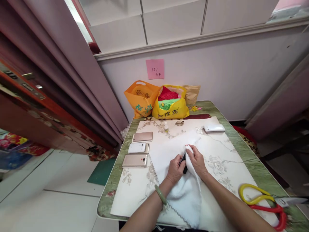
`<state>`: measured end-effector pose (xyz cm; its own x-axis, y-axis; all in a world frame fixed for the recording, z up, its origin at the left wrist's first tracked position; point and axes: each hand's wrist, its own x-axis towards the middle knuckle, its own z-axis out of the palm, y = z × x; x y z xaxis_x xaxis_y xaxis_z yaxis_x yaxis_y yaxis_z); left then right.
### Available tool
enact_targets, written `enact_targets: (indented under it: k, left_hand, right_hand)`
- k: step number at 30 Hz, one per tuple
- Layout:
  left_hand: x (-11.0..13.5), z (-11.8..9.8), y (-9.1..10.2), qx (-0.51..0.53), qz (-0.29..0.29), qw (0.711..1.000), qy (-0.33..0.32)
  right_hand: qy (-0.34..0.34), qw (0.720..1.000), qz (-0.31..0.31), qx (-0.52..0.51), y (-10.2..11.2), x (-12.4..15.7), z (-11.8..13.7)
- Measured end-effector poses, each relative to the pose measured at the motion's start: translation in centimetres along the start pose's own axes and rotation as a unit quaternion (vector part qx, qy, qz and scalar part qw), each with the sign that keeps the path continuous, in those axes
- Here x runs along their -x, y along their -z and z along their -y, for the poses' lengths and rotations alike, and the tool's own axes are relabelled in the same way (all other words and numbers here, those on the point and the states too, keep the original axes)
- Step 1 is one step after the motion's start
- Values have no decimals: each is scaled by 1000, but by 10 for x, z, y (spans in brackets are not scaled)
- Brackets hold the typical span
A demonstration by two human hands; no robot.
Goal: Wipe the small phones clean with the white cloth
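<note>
The dark phone [183,162] stands on edge in the middle of the table [256,167], over a white cloth [185,193]. The left hand [174,170] is closed round its lower end. The right hand [196,160] pinches a fold of the cloth against its upper side.

Only a narrow strip of the phone shows, so the grip looks slight. I judge it could slip through the soft cloth and knock on the tabletop. The cloth hangs over the near edge and could drag off.

Three phones [138,148] lie in a row to the left and scissors [263,201] to the right, both well apart from the hands.

A pink note [154,69] on the wall reads "357". The print on the orange bag [142,98] and the yellow bag [170,111] is too small to read surely.
</note>
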<state>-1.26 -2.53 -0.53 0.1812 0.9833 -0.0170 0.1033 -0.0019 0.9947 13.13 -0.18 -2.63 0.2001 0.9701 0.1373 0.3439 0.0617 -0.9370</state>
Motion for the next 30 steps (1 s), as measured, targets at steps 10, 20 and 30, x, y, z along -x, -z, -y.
enact_targets:
  k: [10, 20, 30]
  left_hand:
    - [-2, 13, 3, 59, -3, 997, 44]
    - [7, -11, 65, 184, -141, 963, 139]
    - [8, -6, 64, 309, -162, 924, 158]
  right_hand:
    - [-71, 979, -176, -72, 10, 10, -12]
    - [-117, 967, -222, -50, 31, 46, -14]
    - [203, 944, 101, 240, 18, 49, 10]
